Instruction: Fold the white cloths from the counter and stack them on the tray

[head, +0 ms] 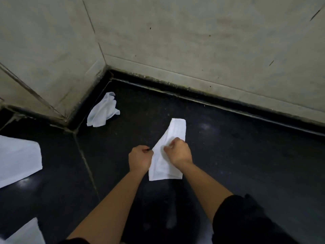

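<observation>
**Inspector:** The state of the hands is to be given.

**Recorder:** The right hand [177, 150] is noted with its fingers curled down onto the half-folded cloth [164, 164], which is gripped about its middle; the left hand [140, 158] is noted just beside it, fingers curled; the cloth's left edge appears to be pinched between thumb and forefinger, though the contact is small in the view.

**Inspector:** The lie of the cloth is to be stated.

**Recorder:** It is laid on the dark worktop [246, 155] as a narrow strip; its long axis is run away from the person, with the far end leaned a little to the right and the near end lodged between the two wrists; the far end is found beyond the right hand, which is judged the nearer for drawing it back over the near half; the left hand is judged well placed to pin the edge meanwhile.

**Inspector:** Are other cloths recorded?

**Recorder:** A crumpled cloth [102, 110] is recorded well apart, up and to the left, near the corner of the tiled wall [193, 41]; folding work is thus judged outstanding; a flat folded cloth [17, 159] is recorded at the left edge, and a further white piece [26, 233] at the lower left.

**Inspector:** And containers?

**Recorder:** No tray can be made out; whether the pieces at the left are stacked on one cannot be told.
</observation>
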The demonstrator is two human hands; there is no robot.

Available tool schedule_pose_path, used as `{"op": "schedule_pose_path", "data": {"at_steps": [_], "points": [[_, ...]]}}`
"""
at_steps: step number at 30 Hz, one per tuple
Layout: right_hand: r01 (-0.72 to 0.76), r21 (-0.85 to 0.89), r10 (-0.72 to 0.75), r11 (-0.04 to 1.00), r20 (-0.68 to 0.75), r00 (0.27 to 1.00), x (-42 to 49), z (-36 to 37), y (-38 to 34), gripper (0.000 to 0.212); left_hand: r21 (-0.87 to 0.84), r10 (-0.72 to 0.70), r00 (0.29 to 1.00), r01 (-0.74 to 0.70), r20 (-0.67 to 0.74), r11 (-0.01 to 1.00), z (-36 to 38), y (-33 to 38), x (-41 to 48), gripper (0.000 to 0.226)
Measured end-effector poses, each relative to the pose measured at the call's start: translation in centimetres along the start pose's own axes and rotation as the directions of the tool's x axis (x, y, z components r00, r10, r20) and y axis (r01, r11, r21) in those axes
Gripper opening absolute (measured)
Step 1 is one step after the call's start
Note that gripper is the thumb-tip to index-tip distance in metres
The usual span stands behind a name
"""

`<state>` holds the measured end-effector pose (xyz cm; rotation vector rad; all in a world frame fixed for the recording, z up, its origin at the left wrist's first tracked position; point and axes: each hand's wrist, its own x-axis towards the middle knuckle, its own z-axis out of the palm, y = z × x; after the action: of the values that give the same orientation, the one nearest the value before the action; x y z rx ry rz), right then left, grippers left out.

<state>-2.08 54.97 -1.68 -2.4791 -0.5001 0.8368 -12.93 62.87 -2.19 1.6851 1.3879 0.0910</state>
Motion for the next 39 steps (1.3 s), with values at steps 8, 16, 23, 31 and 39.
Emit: {"op": "schedule_pose_path", "data": {"at_steps": [8, 16, 23, 31, 39], "points": [[-0.152, -0.044, 0.151, 0.987, -0.04, 0.988, 1.4, 1.1, -1.5, 0.025, 0.007, 0.003, 0.982, -0.004, 0.189, 1.0, 0.8, -0.4, 0.4, 0.013], [-0.331, 0.516, 0.311, 0.79, 0.127, 0.942, 1.9, -0.9, 0.5, 0.029, -0.181, -0.034, 0.989, 0.061, 0.144, 0.982, 1.1, -0.1, -0.4, 0.013], [-0.33, 0.806, 0.331, 0.491, 0.178, 0.927, -0.9, -6.9, 5.7, 0.018, -0.449, -0.141, 0.969, 0.219, 0.201, 0.866, 1.0, 0.3, -2.6, 0.013], [-0.331, 0.606, 0.38, 0.724, 0.05, 0.923, -4.1, -10.3, 13.0, 0.016, -0.362, -0.169, 0.96, 0.243, 0.222, 0.9, 1.9, -1.4, -7.1, 0.016], [-0.328, 0.387, 0.219, 0.862, 0.298, 0.929, -7.7, -9.7, 17.1, 0.014, -0.215, -0.176, 0.923, 0.259, 0.343, 0.942, 3.0, -3.5, -10.5, 0.026]]}}
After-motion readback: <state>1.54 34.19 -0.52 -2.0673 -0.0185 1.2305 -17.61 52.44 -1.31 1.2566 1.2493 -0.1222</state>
